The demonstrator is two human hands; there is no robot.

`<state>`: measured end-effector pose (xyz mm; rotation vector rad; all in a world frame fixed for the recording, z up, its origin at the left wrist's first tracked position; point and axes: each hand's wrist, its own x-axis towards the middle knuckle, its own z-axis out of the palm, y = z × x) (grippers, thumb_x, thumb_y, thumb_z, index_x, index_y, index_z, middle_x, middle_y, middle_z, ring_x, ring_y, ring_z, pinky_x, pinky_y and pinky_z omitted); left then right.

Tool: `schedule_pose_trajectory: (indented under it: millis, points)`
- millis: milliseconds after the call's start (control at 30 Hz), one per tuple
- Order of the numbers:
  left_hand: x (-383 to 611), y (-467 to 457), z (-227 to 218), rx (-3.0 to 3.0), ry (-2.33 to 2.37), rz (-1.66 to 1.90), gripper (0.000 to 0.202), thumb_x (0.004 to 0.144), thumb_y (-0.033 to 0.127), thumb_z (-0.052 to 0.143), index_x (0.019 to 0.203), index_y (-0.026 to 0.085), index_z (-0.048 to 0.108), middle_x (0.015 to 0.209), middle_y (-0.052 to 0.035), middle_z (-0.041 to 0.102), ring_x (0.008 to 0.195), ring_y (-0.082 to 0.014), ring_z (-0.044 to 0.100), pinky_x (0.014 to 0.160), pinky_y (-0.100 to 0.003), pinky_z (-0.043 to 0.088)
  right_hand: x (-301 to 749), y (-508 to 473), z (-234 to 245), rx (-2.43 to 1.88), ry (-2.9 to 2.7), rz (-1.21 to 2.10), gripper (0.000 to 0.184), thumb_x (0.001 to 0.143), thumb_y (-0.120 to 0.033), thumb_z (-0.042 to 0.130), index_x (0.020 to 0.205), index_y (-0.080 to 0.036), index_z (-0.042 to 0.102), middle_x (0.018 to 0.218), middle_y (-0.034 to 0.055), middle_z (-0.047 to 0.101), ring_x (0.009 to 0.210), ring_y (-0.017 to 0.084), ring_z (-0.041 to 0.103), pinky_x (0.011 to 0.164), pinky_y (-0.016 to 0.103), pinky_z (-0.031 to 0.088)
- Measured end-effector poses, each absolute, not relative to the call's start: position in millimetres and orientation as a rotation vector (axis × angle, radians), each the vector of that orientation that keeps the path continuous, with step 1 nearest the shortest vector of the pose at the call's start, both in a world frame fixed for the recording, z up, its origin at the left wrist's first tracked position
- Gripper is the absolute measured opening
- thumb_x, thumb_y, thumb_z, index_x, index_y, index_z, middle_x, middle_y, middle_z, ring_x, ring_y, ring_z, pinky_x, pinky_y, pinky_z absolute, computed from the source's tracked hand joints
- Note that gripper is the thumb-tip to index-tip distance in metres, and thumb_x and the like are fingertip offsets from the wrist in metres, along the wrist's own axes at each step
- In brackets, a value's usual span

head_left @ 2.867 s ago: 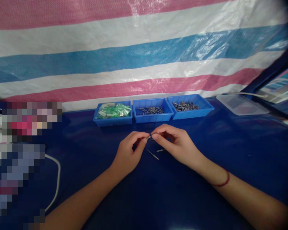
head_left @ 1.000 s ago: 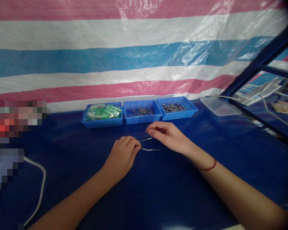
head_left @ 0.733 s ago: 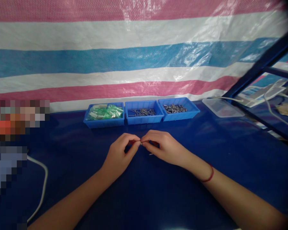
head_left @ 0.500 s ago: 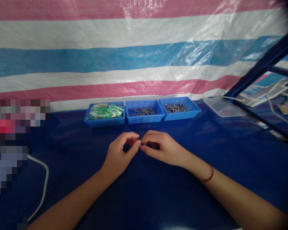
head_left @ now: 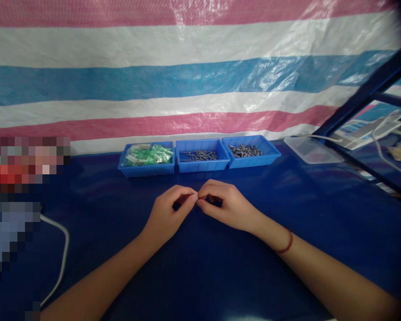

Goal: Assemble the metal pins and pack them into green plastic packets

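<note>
My left hand [head_left: 169,214] and my right hand [head_left: 225,205] meet fingertip to fingertip over the dark blue table [head_left: 220,276], a little in front of three blue bins. Both hands are pinched closed on a small metal piece [head_left: 196,199] between thumbs and forefingers; it is almost hidden by the fingers. A red string circles my right wrist [head_left: 286,243]. The left bin [head_left: 146,158] holds green plastic bags, the middle bin [head_left: 201,156] thin metal pins, the right bin [head_left: 251,151] short grey metal parts.
A striped pink, white and blue tarp [head_left: 187,76] hangs right behind the bins. A clear plastic lid [head_left: 312,151] lies at the back right beside a dark blue frame bar [head_left: 361,93]. A white cable [head_left: 62,249] curves along the left.
One second ago my hands were apart, with thin pins lying on the table between them. They have come together, pinching a small part, and the pins no longer show on the table.
</note>
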<state>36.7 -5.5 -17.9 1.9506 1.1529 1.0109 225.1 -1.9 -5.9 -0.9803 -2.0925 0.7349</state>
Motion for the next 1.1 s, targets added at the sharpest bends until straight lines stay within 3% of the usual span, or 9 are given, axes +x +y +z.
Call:
schedule_pose_trajectory:
  millis: [900, 1100]
  points:
    - [35, -3, -19, 1.978, 1.184, 0.995, 0.013, 0.088, 0.028, 0.056, 0.092, 0.020, 0.065, 0.084, -0.0017, 0.065, 0.075, -0.0138, 0.061, 0.067, -0.025, 0.048, 229, -3, 0, -1.052, -1.917, 0.672, 0.007, 0.082, -0.022, 0.059, 0.077, -0.020, 0.062, 0.073, 0.0021, 0.059, 0.062, 0.012, 0.048, 0.058, 0.027, 0.040]
    - [36, -4, -20, 1.875, 1.178, 0.968, 0.028, 0.088, 0.031, 0.055, 0.115, 0.022, 0.055, 0.086, -0.0005, 0.064, 0.070, -0.0127, 0.063, 0.063, -0.024, 0.050, 234, 5, 0, -1.194, -1.634, 0.841, 0.022, 0.084, -0.033, 0.057, 0.069, -0.018, 0.063, 0.065, 0.0002, 0.056, 0.058, 0.012, 0.048, 0.055, 0.026, 0.038]
